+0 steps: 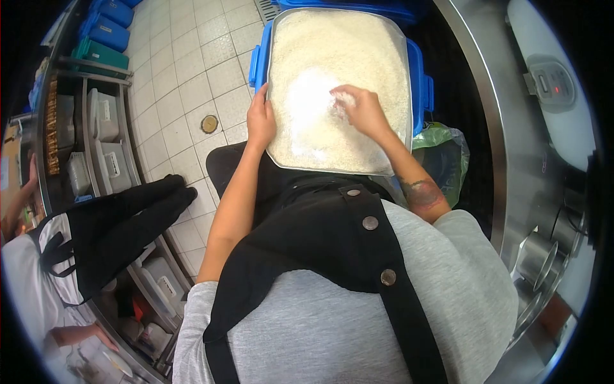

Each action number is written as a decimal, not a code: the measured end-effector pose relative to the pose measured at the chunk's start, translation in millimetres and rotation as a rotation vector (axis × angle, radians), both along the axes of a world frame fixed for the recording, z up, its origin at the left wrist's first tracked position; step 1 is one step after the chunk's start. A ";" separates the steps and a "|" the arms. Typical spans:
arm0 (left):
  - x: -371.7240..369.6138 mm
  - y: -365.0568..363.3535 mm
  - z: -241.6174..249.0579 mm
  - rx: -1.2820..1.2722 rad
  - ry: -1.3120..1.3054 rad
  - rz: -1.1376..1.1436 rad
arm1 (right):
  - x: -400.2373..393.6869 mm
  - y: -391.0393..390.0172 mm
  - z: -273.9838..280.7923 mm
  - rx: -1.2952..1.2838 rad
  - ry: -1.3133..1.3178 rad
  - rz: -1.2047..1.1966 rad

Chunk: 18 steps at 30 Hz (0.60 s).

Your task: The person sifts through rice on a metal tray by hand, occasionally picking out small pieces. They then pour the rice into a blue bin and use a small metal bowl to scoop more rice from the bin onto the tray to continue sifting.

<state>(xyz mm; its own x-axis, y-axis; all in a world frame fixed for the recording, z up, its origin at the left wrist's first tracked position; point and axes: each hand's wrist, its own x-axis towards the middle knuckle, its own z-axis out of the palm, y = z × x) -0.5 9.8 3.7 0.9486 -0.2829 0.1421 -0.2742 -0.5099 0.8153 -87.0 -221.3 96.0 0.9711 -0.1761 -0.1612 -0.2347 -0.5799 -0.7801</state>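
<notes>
currently, the right hand (366,115) pinches pale granules (332,48) over the middle of the tray (332,171); the left hand (260,123) touches its left rim, how tightly i cannot tell.

We've got one left hand (261,125) and one right hand (368,114), one tray (332,171) of white grains (339,45), one blue tub (417,83), three apron buttons (369,223), one green bin (102,57), one round floor drain (209,124), and over there, one co-worker (38,275).
</notes>
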 end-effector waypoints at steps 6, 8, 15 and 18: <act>1.3 0.2 -4.0 -0.002 -0.013 0.007 | 14.0 -14.9 49.8 0.160 -0.079 0.160; -0.1 -0.6 -1.9 -0.024 0.013 0.009 | 10.6 -18.5 47.2 0.225 -0.088 0.166; 0.2 -0.4 0.0 0.004 0.002 0.003 | -40.5 -13.6 3.3 -0.255 -0.159 0.285; 0.7 0.2 -1.6 0.003 -0.008 0.000 | -66.2 -12.0 -23.7 -0.413 -0.146 0.422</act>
<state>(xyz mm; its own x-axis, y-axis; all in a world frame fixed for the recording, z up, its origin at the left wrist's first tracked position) 0.2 9.9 2.1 0.9476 -0.2831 0.1483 -0.2802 -0.5127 0.8116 -153.2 -233.3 72.3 0.9776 0.2093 -0.0211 0.1741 -0.8612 -0.4775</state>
